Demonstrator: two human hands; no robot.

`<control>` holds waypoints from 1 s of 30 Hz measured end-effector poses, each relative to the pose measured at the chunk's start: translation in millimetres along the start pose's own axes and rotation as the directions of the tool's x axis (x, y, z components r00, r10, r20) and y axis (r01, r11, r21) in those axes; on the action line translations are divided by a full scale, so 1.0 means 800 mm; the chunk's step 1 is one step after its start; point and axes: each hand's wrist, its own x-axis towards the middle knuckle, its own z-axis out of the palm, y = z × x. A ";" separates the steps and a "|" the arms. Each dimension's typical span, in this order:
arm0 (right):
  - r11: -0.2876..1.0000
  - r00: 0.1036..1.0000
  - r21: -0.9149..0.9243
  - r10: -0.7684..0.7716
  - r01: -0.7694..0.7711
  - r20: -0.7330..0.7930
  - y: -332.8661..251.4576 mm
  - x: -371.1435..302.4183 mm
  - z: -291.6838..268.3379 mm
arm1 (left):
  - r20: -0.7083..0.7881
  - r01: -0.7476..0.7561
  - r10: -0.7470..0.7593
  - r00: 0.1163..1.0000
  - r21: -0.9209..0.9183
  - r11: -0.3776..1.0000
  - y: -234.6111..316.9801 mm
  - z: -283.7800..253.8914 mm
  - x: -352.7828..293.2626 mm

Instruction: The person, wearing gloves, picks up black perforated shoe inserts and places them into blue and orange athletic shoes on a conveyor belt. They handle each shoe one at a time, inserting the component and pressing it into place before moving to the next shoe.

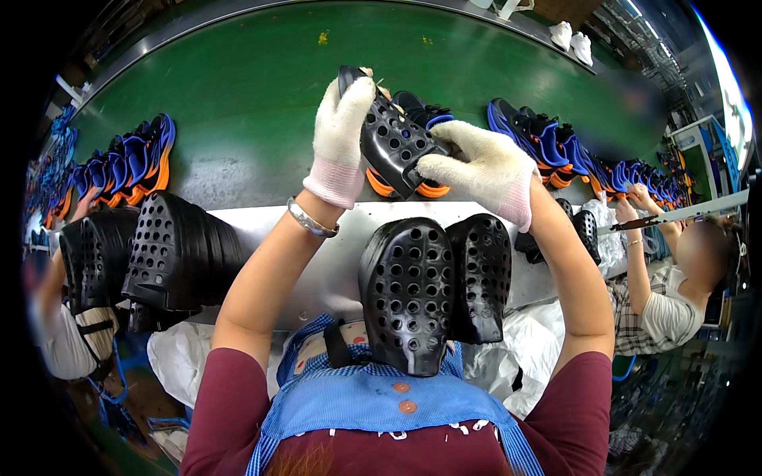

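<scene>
Perforated black mould (394, 143) — held between both gloved grips, left hand (340, 131), right hand (481, 168) — seemingly over a shoe.

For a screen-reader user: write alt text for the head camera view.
Two hands in white knit gloves, the left hand and the right hand, hold up a black perforated shoe form over a green conveyor belt. Blue and orange shoes line the belt, and more black forms stand on the grey ledge below.
</scene>
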 end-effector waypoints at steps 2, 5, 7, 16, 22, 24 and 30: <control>1.000 1.000 0.019 -0.021 0.021 -0.012 0.003 0.007 0.007 | -0.075 -0.023 0.021 0.997 -0.021 1.000 -0.010 -0.010 0.006; 0.999 1.000 0.039 0.004 -0.004 -0.014 0.004 0.014 0.008 | -0.141 -0.029 0.028 0.990 -0.002 1.000 -0.014 -0.004 0.010; 0.997 0.998 0.043 0.058 -0.058 0.003 0.002 0.019 0.010 | -0.145 -0.008 0.007 0.989 -0.004 1.000 -0.018 -0.008 0.017; 0.980 1.000 -0.200 0.001 -0.004 -0.018 0.014 0.059 0.038 | -0.237 0.081 -0.065 0.969 0.059 0.995 -0.038 -0.042 0.023; 0.875 0.993 -0.484 0.075 -0.021 0.093 0.019 0.072 0.004 | 0.104 -0.124 0.067 0.992 0.804 0.581 -0.059 -0.111 -0.019; 0.870 0.981 -0.492 0.129 -0.040 0.148 0.017 0.085 0.005 | 0.330 -0.372 0.177 0.927 0.867 0.333 -0.074 -0.119 -0.037; 0.811 0.960 -0.583 0.197 -0.045 0.200 0.001 0.108 0.005 | 0.153 -0.275 0.350 0.924 0.903 0.330 -0.087 -0.125 -0.032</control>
